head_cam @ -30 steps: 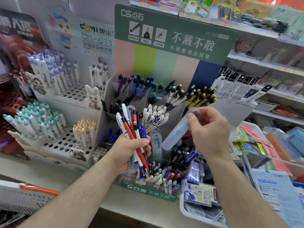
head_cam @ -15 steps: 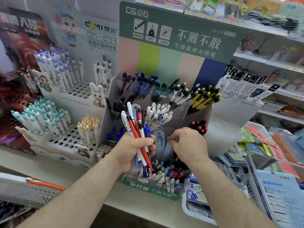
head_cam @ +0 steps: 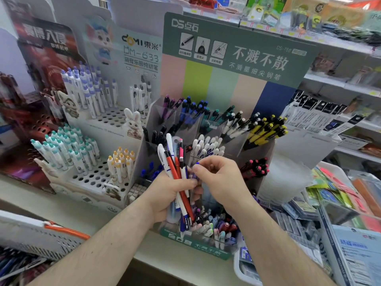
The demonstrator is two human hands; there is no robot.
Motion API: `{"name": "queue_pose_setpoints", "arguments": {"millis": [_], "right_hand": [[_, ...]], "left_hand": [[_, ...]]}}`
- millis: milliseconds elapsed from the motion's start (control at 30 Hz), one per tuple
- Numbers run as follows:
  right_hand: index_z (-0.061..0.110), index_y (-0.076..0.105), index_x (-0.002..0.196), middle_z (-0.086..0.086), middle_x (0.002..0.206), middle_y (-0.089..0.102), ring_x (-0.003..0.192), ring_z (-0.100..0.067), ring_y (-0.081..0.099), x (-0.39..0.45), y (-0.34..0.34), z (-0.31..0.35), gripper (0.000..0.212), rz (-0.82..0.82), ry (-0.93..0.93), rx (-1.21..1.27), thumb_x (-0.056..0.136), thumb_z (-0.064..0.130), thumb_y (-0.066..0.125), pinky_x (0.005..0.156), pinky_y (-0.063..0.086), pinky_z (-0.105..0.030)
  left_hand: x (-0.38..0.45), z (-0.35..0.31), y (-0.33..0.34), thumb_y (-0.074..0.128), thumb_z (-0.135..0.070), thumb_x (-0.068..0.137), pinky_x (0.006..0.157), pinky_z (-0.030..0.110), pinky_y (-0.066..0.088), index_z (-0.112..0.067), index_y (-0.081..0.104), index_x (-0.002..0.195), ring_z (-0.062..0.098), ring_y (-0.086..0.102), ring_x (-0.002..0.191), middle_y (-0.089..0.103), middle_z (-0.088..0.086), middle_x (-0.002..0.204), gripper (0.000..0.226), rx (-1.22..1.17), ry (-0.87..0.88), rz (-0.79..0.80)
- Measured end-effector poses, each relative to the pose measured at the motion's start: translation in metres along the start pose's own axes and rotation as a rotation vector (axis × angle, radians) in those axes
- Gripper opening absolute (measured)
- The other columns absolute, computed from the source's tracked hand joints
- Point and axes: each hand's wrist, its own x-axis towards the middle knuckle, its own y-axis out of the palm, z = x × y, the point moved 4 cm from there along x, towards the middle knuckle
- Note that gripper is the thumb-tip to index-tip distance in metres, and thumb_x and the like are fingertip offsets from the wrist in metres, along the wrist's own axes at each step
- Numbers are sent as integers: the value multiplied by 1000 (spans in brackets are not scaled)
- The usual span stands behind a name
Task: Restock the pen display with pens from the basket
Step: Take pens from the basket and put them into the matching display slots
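Note:
My left hand grips a bunch of pens, white, red, blue and pink, held upright in front of the pen display. My right hand touches that bunch from the right and pinches a blue-tipped pen at its edge. The display is a tiered clear-plastic stand with compartments of purple, blue, teal, white, yellow and pink-capped pens under a green header card. The grey basket with an orange handle sits at the lower left, partly out of view.
A white peg stand with teal, purple and yellow capped pens stands left of the display. A white tray of boxed refills and a blue-labelled packet lie lower right. Stocked shelves rise behind, and the counter edge runs below.
My right hand dropped from holding a translucent tube up high into the display, then moved left to the bunch in my left hand, now pinching a blue-tipped pen. The tube is gone from it.

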Motion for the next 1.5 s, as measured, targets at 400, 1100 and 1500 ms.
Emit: {"name": "queue_pose_setpoints", "arguments": {"millis": [400, 1100, 1500], "right_hand": [[11, 64, 88, -3, 69, 70, 56, -11, 66, 6, -27, -2, 13, -511, 91, 417, 99, 16, 60, 63, 57, -29], [17, 72, 88, 7, 71, 69, 67, -12, 66, 38, 79, 20, 6, -324, -403, -286, 92, 19, 68, 67, 56, -35], [21, 69, 85, 2, 74, 62, 73, -26, 61, 80, 143, 0, 17, 58, -46, -936, 91, 31, 56, 62, 48, -30]], "left_hand": [[-6, -11, -52, 61, 3, 88, 54, 29, 53, -16, 59, 94, 16, 59, 52, 59, 5, 67, 21, -148, 12, -202], [-29, -29, -117, 66, -1, 73, 47, 23, 52, -18, 58, 88, 10, 55, 51, 59, 0, 68, 23, -526, 14, -165], [-46, -34, -128, 71, -8, 68, 64, 34, 50, -19, 74, 73, 19, 57, 57, 57, 8, 71, 13, -211, 23, -219]]}}
